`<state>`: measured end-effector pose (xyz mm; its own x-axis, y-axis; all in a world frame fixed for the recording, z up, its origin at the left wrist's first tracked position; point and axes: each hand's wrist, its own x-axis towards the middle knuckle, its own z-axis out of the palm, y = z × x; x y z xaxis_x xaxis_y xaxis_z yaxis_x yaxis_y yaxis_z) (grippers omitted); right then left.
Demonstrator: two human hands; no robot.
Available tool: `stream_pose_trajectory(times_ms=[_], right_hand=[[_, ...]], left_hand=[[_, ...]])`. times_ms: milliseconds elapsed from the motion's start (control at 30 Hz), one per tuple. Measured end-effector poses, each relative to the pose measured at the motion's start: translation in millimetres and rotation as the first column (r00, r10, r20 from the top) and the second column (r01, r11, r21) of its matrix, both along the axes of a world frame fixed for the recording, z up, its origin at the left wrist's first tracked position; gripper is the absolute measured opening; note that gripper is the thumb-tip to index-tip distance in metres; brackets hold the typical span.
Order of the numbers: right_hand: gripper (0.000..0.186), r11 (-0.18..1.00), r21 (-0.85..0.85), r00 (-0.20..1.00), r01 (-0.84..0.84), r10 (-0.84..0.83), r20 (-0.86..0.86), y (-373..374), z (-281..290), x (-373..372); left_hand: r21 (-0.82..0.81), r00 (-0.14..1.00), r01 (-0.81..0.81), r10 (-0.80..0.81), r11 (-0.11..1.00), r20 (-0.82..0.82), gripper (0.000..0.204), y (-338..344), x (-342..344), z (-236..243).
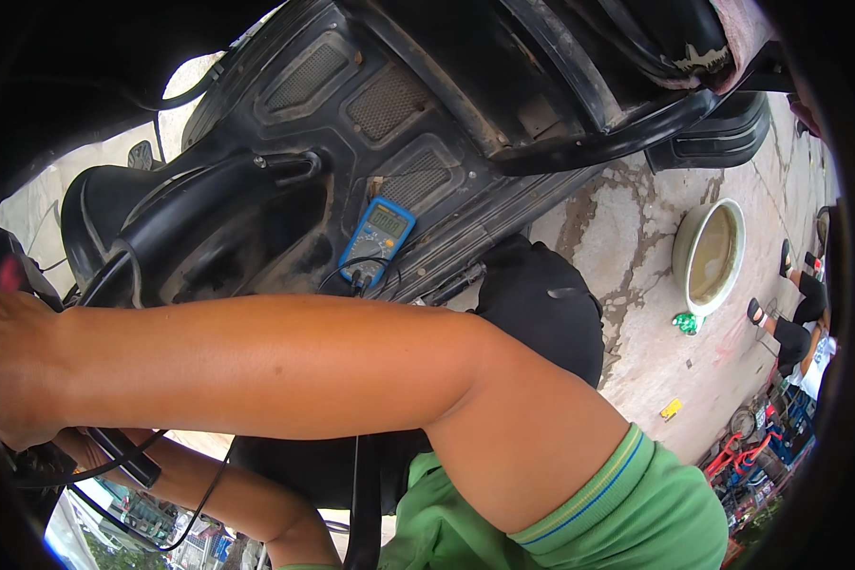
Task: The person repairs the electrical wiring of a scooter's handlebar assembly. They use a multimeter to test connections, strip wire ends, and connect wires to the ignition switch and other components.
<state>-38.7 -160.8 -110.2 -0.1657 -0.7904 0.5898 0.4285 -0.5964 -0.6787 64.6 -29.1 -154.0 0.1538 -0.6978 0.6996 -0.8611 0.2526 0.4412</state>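
Observation:
My right arm, in a green sleeve, stretches across the view to the far left. There my right hand [14,370] is cut off by the dark rim beside black vehicle parts, its fingers out of sight. Lower down and partly behind it, my left hand [84,454] is next to a black bar [123,456] and black cables; its fingers are hidden too. A blue multimeter [377,242] with a grey screen lies tilted on the black ribbed footboard [351,185] of the vehicle. Its black leads [375,264] plug in at its lower end and pass behind my right forearm.
A pale basin [684,252] holding murky water stands on the cracked concrete, with a green crumpled item [686,324] beside it. A small yellow object [671,409] lies nearer. Another person [807,328] is at the right edge, near red and blue metal items [736,456].

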Motion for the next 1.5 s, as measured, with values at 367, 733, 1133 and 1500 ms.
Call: stream_pose_trajectory(times_ms=[367, 733, 1133, 1500], right_hand=[[0.029, 0.971, 0.083, 0.955, -0.222, 0.234, -0.183, 10, -3, -24], [0.023, 0.985, 0.081, 0.98, -0.151, 0.16, -0.121, 9, -1, -15], [0.032, 0.986, 0.032, 0.986, -0.161, 0.163, -0.042, 13, -4, -29], [0.024, 0.995, 0.067, 0.959, -0.077, 0.092, -0.268, 8, 0, -24]], left_hand=[[-0.005, 0.989, -0.04, 0.04, 0.999, 0.143, 0.049, -3, 0, -5], [-0.017, 0.979, -0.051, 0.053, 0.999, 0.196, 0.051, -7, 1, -5], [-0.022, 0.968, -0.054, 0.058, 0.998, 0.243, 0.053, -9, 0, -6], [-0.013, 0.957, -0.055, 0.056, 0.998, 0.286, 0.055, -10, -6, -6]])
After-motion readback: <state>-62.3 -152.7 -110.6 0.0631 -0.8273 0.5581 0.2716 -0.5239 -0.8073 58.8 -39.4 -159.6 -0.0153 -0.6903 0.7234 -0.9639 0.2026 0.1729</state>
